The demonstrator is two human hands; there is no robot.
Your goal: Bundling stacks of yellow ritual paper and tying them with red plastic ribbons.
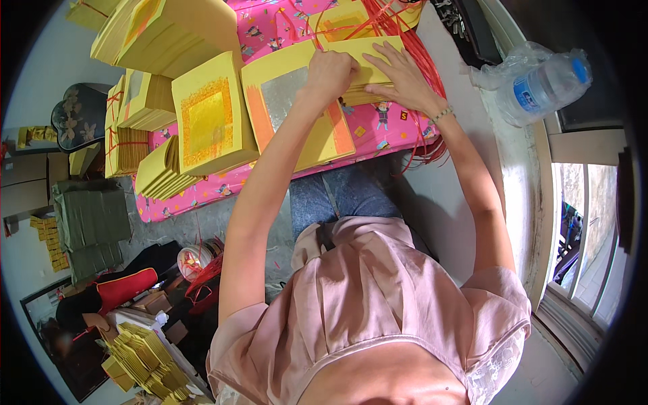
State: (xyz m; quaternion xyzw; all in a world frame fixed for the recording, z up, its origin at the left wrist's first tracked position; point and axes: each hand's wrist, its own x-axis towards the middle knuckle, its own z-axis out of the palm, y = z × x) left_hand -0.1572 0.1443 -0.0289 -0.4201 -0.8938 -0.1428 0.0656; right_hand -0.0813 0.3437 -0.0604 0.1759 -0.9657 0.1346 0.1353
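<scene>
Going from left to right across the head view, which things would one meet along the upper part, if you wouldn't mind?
Dark flower-patterned panel → yellow stack with gold square → left hand → right hand → clear plastic bottle.

The left forearm [268, 165] hides part of the silver-patched yellow paper stack [279, 100].
</scene>
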